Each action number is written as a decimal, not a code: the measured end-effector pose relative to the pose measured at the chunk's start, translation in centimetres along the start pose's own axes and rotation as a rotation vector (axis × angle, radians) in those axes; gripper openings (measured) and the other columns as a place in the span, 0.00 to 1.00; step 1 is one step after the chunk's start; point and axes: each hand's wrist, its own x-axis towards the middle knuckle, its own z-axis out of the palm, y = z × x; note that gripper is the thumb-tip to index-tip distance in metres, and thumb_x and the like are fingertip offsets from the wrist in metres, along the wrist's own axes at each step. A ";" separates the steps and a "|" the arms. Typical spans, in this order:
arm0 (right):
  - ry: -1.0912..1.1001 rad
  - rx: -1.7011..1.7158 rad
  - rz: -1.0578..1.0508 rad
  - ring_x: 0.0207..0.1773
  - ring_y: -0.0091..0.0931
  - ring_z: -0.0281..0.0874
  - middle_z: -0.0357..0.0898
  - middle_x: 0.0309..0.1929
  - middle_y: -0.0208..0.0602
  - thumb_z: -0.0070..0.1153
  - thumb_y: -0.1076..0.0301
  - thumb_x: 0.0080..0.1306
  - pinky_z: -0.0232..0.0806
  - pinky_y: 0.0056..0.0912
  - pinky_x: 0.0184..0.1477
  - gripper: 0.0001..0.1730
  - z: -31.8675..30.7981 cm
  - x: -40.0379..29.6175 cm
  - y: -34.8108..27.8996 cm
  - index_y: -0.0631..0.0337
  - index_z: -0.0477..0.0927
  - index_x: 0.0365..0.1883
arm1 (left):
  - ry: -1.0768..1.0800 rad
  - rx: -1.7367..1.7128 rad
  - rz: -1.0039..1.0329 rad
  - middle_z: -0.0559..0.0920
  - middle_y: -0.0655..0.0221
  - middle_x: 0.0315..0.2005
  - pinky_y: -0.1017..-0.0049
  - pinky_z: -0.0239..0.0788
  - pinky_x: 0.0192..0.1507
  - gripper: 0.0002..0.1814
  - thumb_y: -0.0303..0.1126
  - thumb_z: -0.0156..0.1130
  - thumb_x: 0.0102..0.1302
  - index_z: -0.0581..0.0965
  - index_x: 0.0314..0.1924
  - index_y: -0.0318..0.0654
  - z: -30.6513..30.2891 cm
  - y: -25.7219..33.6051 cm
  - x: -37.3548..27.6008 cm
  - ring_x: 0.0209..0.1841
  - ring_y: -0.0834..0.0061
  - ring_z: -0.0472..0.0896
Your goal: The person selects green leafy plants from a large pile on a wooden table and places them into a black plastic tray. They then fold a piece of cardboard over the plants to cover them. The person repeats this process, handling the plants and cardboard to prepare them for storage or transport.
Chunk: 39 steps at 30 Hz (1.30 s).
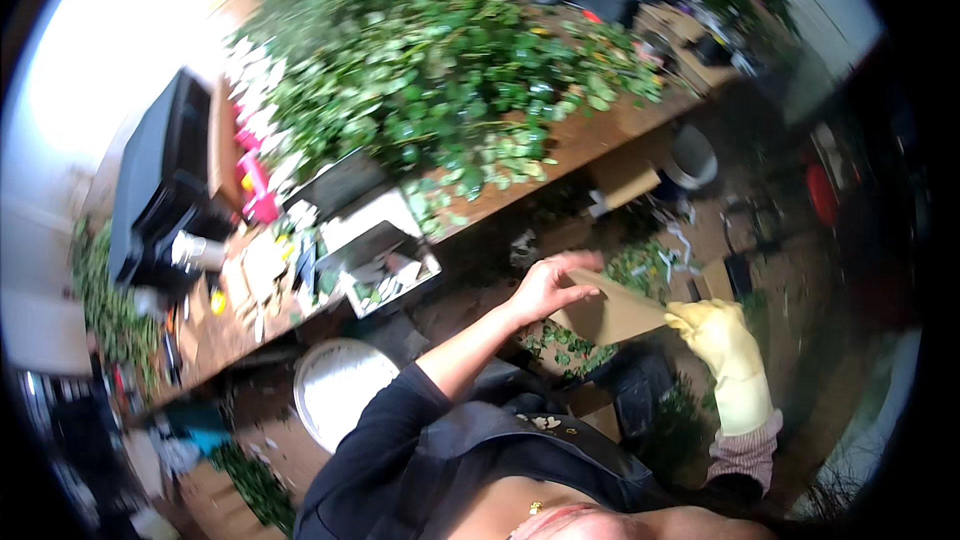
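Observation:
A piece of brown cardboard (626, 313) hangs in front of my body, tilted, above the floor. My right hand (709, 330), in a pale yellow rubber glove, pinches its right corner. At its upper left edge is my bare left hand (551, 289), thumb and fingers spread and the fingertips blurred. A shadow falls on the cardboard below the left thumb; whether that hand grips the sheet is unclear. Beyond both hands, a wooden workbench (577, 136) carries a large heap of leafy green stems (420, 67), with white and pink blooms at the left end.
On the bench stand an open metal box (394, 270) with scraps and a black case-like object (161, 180). Below are a round white bucket (341, 390) and another bucket (691, 157). Cut leaves (574, 352) and paper strips (679, 240) litter the floor.

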 end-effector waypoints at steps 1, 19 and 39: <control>0.011 0.035 0.063 0.44 0.40 0.87 0.90 0.39 0.36 0.69 0.56 0.65 0.77 0.45 0.51 0.17 -1.7 0.7 -0.9 0.52 0.90 0.48 | -0.182 -0.145 -0.257 0.90 0.66 0.44 0.72 0.77 0.50 0.21 0.38 0.77 0.67 0.86 0.57 0.40 -0.8 0.5 -1.1 0.45 0.79 0.84; 0.733 0.197 -0.823 0.55 0.39 0.87 0.87 0.56 0.48 0.59 0.84 0.62 0.76 0.35 0.57 0.21 -16.9 17.9 -20.5 0.67 0.84 0.55 | 0.340 0.587 -0.521 0.87 0.48 0.40 0.55 0.79 0.49 0.22 0.40 0.62 0.71 0.80 0.62 0.41 -16.9 4.4 -18.8 0.46 0.45 0.86; -0.195 -0.204 -0.892 0.36 0.48 0.88 0.88 0.35 0.48 0.64 0.62 0.68 0.80 0.49 0.39 0.07 3.0 44.9 -45.6 0.51 0.86 0.42 | 0.114 -0.077 -1.178 0.88 0.62 0.24 0.68 0.77 0.27 0.33 0.61 0.56 0.76 0.87 0.33 0.36 -38.8 -7.1 -23.9 0.26 0.65 0.89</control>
